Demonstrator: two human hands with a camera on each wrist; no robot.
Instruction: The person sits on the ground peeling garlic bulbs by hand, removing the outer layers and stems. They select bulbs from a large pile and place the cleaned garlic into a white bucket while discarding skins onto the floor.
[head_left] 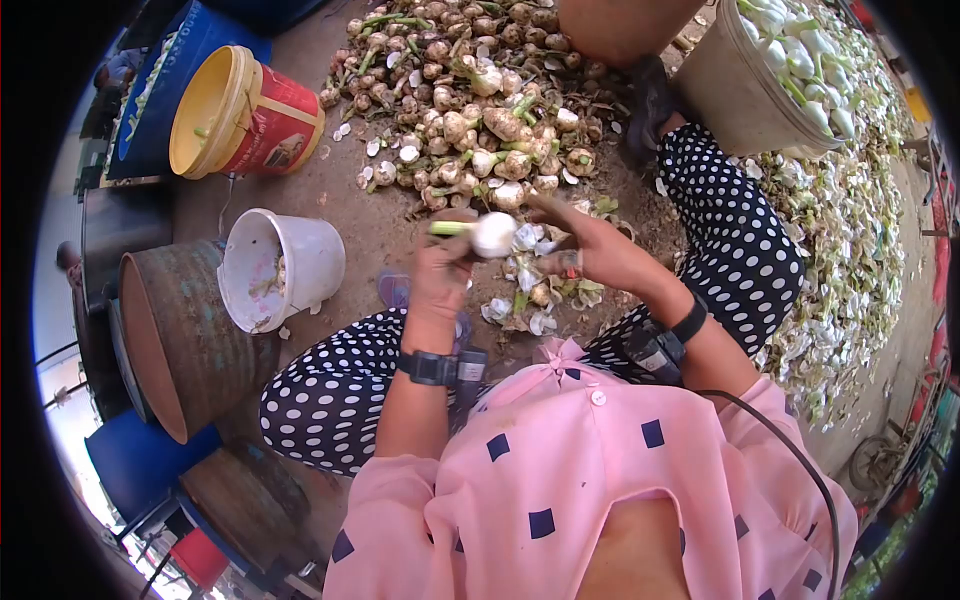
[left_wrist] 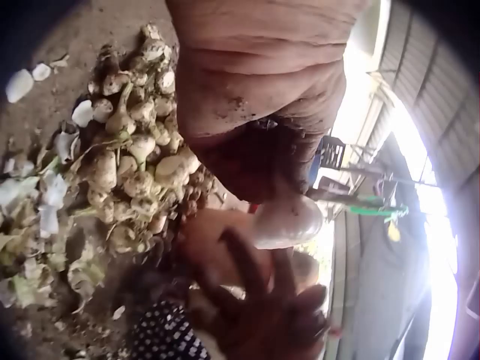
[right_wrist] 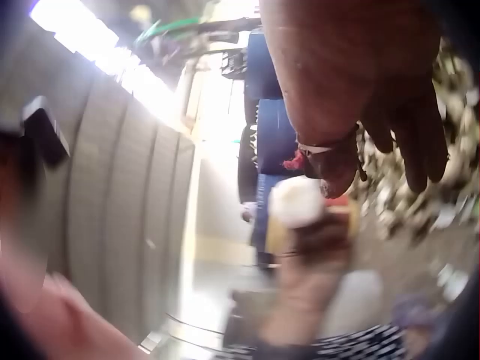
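Note:
My left hand (head_left: 440, 272) grips a smooth white bulb (head_left: 494, 235) with a short green stem, like fresh garlic. The stem lies across the fingers and the round white end points toward my right hand (head_left: 598, 250). That hand is just to the right of the bulb, fingers loosely extended and holding nothing. In the right wrist view the bulb (right_wrist: 296, 201) shows blurred above the left fist, with the right thumb close by. Beyond both hands lies a heap of soil-stained bulbs (head_left: 470, 120), some with green stems. Papery peels (head_left: 525, 265) lie on the ground below the hands.
A grey bucket (head_left: 715, 90) of cleaned white bulbs stands at the upper right beside a wide spread of peels (head_left: 840, 280). On the left are a white bucket (head_left: 325, 265), a red and yellow bucket (head_left: 280, 120) and a rusty drum (head_left: 190, 330). Polka-dot trousered legs flank the work.

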